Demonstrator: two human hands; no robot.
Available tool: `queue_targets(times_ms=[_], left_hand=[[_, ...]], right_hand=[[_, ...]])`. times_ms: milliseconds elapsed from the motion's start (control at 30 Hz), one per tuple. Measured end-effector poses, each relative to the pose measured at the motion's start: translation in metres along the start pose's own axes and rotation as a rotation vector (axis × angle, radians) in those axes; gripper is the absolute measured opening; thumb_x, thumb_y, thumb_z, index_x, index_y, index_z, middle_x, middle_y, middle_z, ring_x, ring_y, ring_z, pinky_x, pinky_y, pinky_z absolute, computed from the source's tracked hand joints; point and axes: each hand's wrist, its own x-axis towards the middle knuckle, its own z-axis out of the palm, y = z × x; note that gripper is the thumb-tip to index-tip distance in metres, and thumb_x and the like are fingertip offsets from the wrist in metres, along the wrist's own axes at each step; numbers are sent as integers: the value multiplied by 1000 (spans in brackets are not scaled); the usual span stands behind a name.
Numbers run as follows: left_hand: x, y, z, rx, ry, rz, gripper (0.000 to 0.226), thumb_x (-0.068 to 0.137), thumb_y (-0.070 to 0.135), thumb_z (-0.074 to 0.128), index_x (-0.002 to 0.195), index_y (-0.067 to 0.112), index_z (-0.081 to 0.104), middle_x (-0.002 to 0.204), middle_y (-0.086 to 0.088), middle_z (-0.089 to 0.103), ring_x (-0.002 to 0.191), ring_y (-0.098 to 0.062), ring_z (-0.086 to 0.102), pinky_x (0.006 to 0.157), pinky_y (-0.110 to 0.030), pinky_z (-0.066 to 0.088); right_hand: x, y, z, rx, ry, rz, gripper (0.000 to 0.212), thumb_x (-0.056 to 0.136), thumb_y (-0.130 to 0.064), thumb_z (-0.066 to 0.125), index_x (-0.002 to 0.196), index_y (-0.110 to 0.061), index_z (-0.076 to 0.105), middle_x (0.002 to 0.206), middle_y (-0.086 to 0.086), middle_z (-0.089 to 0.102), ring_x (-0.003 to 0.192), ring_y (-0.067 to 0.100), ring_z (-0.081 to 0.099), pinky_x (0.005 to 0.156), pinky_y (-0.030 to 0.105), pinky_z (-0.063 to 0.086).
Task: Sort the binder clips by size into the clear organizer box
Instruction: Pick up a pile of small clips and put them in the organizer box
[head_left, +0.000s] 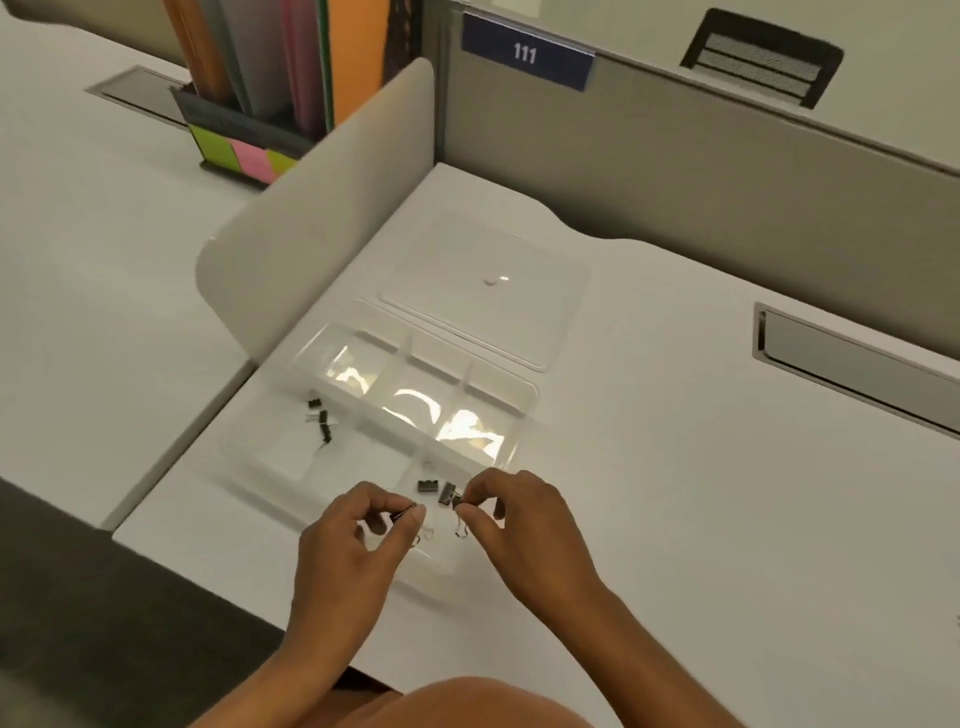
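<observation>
So both hands are busy over the near edge of the clear organizer box (332, 374). The left hand (353, 540) has thumb and forefinger pinched on a small dark binder clip (407, 511), mostly hidden by the fingertips. The right hand (514, 514) pinches the wire handle of a second binder clip (448, 493), whose black body hangs at about 10 o'clock from the fingertips, over the near right compartment.

Just at 9 o'clock of that one, a loose clip (427, 486) already sits in the same compartment. A couple of wire loops show under the hands, too blurry to say whose they are. Over at 10 o'clock from the left hand, a little cluster of smaller clips (321, 422) lies in the left compartment. The far compartments look like they hold only glare. The box's clear lid (483, 291) lies flat at 12 o'clock, touching or nearly touching the box.

My read: mid-sort, with two clips in hand. Next it's a matter of judging each one's size against the two piles and letting go over the matching compartment, not the divider.
</observation>
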Motion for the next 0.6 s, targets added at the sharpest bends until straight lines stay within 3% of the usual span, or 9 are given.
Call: queue_targets(times_ms=[133, 267, 433, 600], left_hand=[[20, -11, -18, 90, -15, 137, 11, 87, 36, 80, 83, 38, 70, 95, 23, 67, 100, 1, 56, 79, -25, 43], [37, -12, -4, 228, -34, 355, 6, 86, 45, 76, 87, 39, 75, 106, 29, 64, 114, 2, 48, 89, -26, 33], [50, -20, 19, 375, -80, 388, 16, 92, 33, 76, 108, 36, 78, 136, 14, 61, 133, -13, 43, 101, -35, 22], [33, 0, 37, 292, -106, 547, 25, 89, 22, 65, 110, 30, 75, 128, 7, 61, 127, -17, 51, 102, -35, 31]], right_hand=[[-4, 4, 22, -9, 86, 23, 7, 100, -33, 66, 103, -35, 72, 104, -24, 66, 97, 0, 55, 82, 8, 39], [-23, 6, 18, 59, 197, 117, 8, 99, -27, 69, 98, -35, 69, 101, -23, 64, 96, 5, 59, 77, 10, 43], [-34, 8, 10, 106, 255, 220, 12, 97, -29, 69, 94, -40, 66, 102, -23, 66, 92, 8, 62, 72, 13, 46], [-47, 10, -6, 162, 371, 265, 13, 96, -25, 69, 94, -38, 66, 102, -21, 67, 90, 13, 63, 69, 14, 46]])
